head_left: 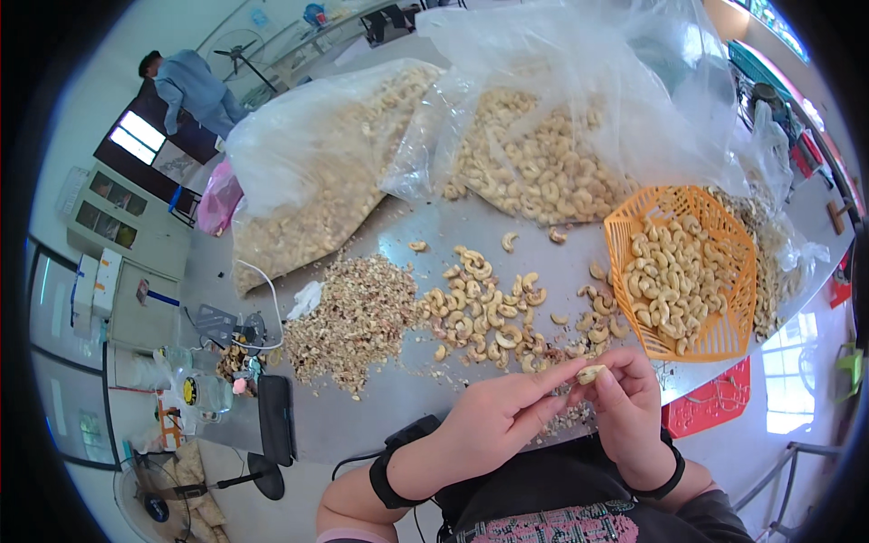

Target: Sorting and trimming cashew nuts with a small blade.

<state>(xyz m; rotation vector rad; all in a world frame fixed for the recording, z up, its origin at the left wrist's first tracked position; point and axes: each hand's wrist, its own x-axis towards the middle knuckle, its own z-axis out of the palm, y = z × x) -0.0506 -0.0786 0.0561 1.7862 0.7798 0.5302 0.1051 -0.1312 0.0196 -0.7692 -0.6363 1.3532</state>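
Near the front edge of the table, a pale cashew nut [590, 374] is pinched between the thumb and fingers of my right hand [627, 407]. From the left, my left hand [502, 407] meets it, fingers drawn together and the index fingertip against the nut's end. Its other fingertips are partly hidden. Just beyond my hands lies a loose spread of cashew nuts [493, 308], some with brown skin patches. An orange openwork plastic basket [744, 299], filled with cleaner-looking cashews, stands to the right. Left of the spread is a heap of skin flakes and crumbs [348, 321].
Two big clear plastic bags, one at left [308, 172] and one at centre [543, 154], hold cashews across the table's far side. A black case [277, 421] lies at the left edge. A red tray [711, 404] sits below the basket. Another person [195, 90] stands far left.
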